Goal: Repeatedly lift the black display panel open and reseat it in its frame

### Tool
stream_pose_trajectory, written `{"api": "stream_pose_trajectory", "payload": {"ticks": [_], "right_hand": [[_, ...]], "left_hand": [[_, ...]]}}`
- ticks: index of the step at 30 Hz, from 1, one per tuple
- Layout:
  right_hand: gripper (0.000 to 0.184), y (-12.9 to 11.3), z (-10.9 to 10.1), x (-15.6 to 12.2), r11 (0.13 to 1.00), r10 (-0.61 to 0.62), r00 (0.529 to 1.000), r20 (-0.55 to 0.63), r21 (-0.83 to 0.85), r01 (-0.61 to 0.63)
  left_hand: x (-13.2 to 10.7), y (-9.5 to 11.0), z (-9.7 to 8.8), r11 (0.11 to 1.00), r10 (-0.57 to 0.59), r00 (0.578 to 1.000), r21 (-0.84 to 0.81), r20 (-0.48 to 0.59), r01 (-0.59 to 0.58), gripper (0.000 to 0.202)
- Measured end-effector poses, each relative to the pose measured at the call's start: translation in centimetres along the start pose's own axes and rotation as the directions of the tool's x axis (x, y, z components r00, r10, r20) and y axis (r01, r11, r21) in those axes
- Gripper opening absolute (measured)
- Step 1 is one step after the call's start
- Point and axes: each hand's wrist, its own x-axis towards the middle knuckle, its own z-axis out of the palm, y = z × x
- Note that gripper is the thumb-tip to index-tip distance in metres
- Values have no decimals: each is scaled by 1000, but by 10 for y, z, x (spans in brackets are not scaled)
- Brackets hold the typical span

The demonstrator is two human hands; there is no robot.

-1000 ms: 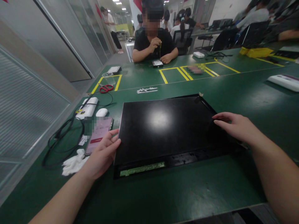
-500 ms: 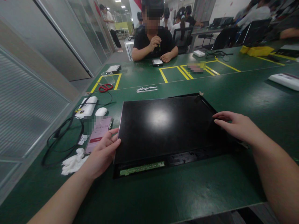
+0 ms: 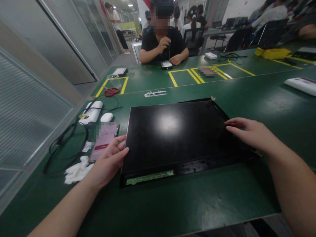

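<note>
A large black screen panel lies flat on the green table, in a dark frame with a green circuit strip showing along its near edge. My left hand grips the panel's left edge near the front corner, thumb on top. My right hand rests on the panel's right edge, palm down, fingers stretched out and pointing left.
Left of the panel lie a phone, a white cloth, a black cable loop, a white mouse and red scissors. A person in black sits across the table. A white device lies far right.
</note>
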Motion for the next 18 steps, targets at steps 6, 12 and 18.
{"api": "stream_pose_trajectory", "payload": {"ticks": [6, 12, 18], "right_hand": [[47, 11, 1, 8, 997, 0, 1000, -31, 76, 3], [45, 12, 0, 10, 997, 16, 1000, -7, 77, -15], [40, 8, 0, 8, 997, 19, 1000, -20, 75, -17]], "left_hand": [[0, 2, 1, 1000, 4, 1000, 14, -16, -4, 63], [-1, 5, 4, 999, -16, 1000, 32, -27, 17, 61], [0, 4, 5, 999, -32, 998, 21, -55, 33, 71]]}}
